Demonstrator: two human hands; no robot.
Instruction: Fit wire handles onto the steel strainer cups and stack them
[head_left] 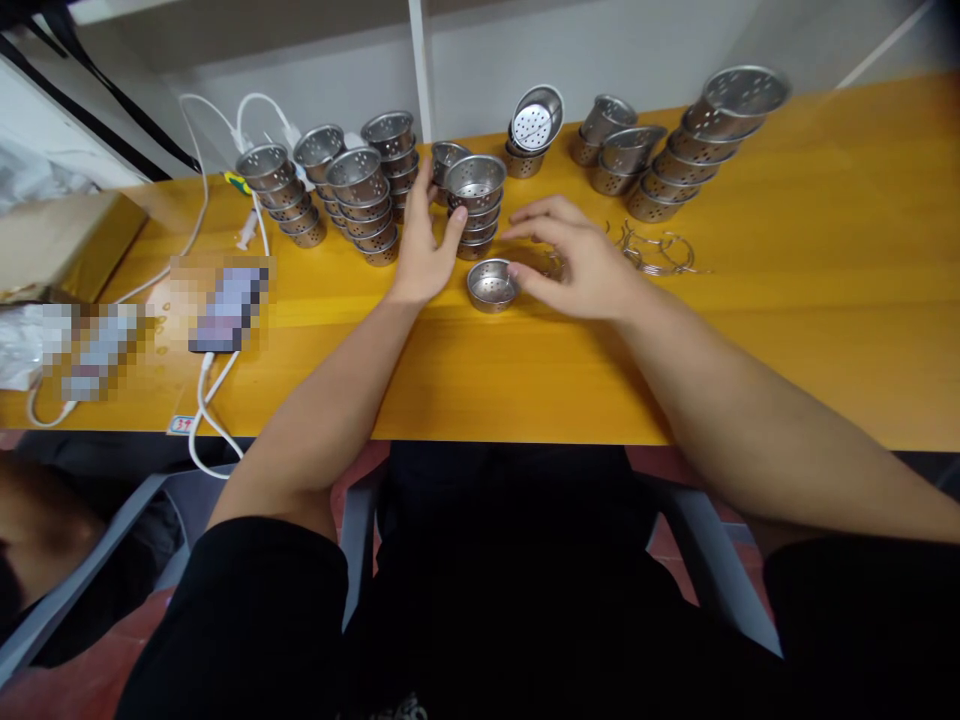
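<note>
Neither grip is closed: in the head view the left hand (427,252) stands open, thumb and fingers spread, and the right hand (576,262) is open too, its thumb apart from its outstretched fingers. The loose metal cup (493,289) sits upright on the yellow table (495,375) between them, just in front of the stack of perforated cups (480,205), on the wearer's side. The right hand is the nearer: its thumb tip overlaps the cup's right rim, so the cup lies just left of that grip, though I cannot tell whether they touch. The stack's long axis runs roughly upright, the left thumb at its left side, the right fingertips near its right; the wire loops (664,255) lie beyond the right wrist
</note>
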